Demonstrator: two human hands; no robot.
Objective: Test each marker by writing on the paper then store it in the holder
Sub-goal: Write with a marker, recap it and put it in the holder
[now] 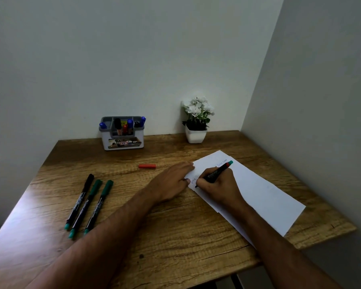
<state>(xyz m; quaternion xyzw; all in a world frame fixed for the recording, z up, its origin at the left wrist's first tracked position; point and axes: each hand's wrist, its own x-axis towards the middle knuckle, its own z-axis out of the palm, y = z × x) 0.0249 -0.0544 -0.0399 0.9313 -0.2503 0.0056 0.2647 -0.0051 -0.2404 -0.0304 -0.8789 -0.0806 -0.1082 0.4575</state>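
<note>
Your right hand (pixel 218 185) grips a marker (pixel 217 173), tip on the paper (pixel 258 190); your left hand (pixel 173 180) lies flat, pinning the paper's far-left corner.

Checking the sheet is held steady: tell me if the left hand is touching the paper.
Touching. The head view shows the left hand lying flat, fingertips overlapping the paper's near-left edge, no gap visible.

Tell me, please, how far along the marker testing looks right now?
Done: several markers already stand in the holder. In hand: the right hand writes with a marker on the paper, which the left hand steadies; its red cap lies aside. Left: three markers on the table.
</note>
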